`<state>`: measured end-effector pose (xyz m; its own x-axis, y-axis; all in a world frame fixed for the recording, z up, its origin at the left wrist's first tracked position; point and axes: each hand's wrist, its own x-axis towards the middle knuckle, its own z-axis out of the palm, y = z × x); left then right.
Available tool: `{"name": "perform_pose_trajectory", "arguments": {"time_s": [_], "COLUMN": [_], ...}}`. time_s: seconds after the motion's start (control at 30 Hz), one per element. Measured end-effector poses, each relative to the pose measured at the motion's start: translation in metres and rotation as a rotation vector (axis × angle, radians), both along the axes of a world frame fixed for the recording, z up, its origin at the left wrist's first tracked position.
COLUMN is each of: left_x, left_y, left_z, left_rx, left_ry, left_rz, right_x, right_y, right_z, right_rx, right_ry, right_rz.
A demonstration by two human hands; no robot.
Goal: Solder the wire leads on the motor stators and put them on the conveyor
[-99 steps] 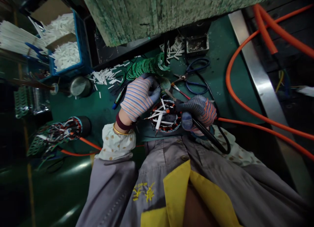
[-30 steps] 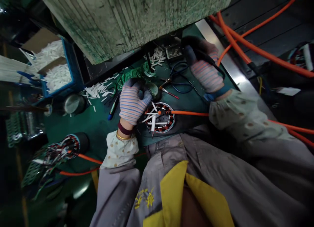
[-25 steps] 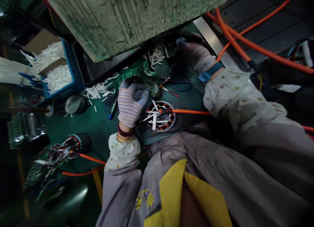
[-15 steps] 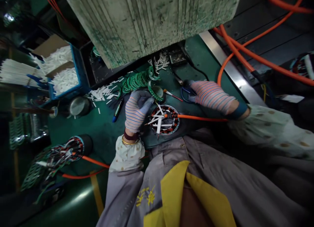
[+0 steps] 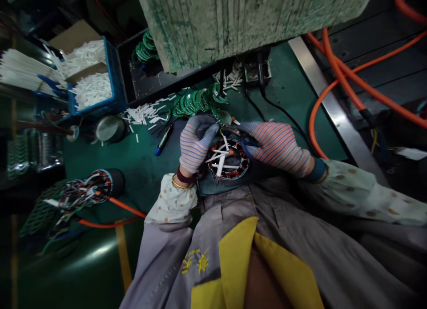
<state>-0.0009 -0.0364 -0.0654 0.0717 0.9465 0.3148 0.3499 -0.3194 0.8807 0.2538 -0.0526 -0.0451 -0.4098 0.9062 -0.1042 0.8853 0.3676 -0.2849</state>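
My left hand [image 5: 196, 142], in a striped glove, pinches a thin wire end above the upper left rim of a round wound coil part [image 5: 245, 169]. White sleeves [image 5: 220, 165] and red and dark wires lie across that part. My right hand [image 5: 275, 144], gloved too, is closed round blue-handled pliers [image 5: 251, 142]. The metal jaws point left, close to my left fingertips and the wire. Just behind the fingertips sit a small round cup [image 5: 224, 118] and a row of green dotted rings [image 5: 193, 102].
Behind stands a large grey-green block [image 5: 253, 24]. To the left are a blue bin [image 5: 116, 89] of white tubes, a metal tin [image 5: 110, 129], a marker [image 5: 163, 141] and a second wired part [image 5: 115, 182]. An orange hose [image 5: 315, 118] runs at right.
My right hand has brought the pliers left to the fingertips of my left hand, over the coil part. The orange-red tube across the coil is now hidden. The view has shifted.
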Motion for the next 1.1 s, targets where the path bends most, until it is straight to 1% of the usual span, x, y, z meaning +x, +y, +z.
{"name": "perform_pose_trajectory", "arguments": {"time_s": [0.13, 0.27, 0.4, 0.5, 0.57, 0.67, 0.8, 0.87, 0.93, 1.0, 1.03, 1.07, 1.1], "left_x": [0.002, 0.002, 0.001, 0.002, 0.002, 0.002, 0.004, 0.007, 0.007, -0.003, -0.014, -0.029, -0.047], "left_y": [0.0, 0.0, -0.002, -0.003, -0.004, -0.004, -0.003, -0.001, 0.0, 0.002, 0.002, 0.003, 0.002], "left_z": [0.0, 0.0, 0.0, 0.0, 0.0, -0.002, -0.004, -0.004, -0.002, 0.001, 0.001, 0.0, -0.003], "left_rx": [-0.017, 0.017, 0.025, 0.024, 0.016, 0.011, 0.059, 0.083, 0.099, 0.153, 0.186, 0.214, 0.223], "left_ry": [-0.009, -0.079, -0.011, 0.067, 0.087, 0.09, 0.051, 0.028, 0.064, 0.139, 0.164, 0.187, 0.206], "left_rz": [-0.01, -0.055, -0.038, -0.001, 0.016, 0.02, -0.022, -0.049, -0.046, 0.013, 0.056, 0.116, 0.188], "right_x": [-0.001, -0.001, -0.003, -0.004, -0.003, -0.002, -0.005, -0.003, 0.005, 0.018, 0.026, 0.033, 0.039], "right_y": [-0.004, -0.004, -0.001, -0.001, -0.002, -0.007, -0.011, -0.005, 0.006, 0.013, 0.013, 0.008, -0.001], "right_z": [-0.014, -0.019, -0.015, -0.01, -0.007, -0.004, -0.006, -0.008, -0.01, -0.011, -0.011, -0.011, -0.013], "right_rx": [-0.002, 0.047, 0.086, 0.054, 0.028, 0.046, 0.035, 0.011, -0.003, 0.006, 0.026, 0.059, 0.098], "right_ry": [0.058, 0.108, 0.134, 0.116, 0.12, 0.119, 0.112, 0.122, 0.101, 0.024, -0.02, -0.047, -0.042], "right_rz": [-0.009, -0.044, -0.05, -0.059, -0.076, -0.104, -0.097, -0.123, -0.179, -0.243, -0.264, -0.264, -0.233]}}
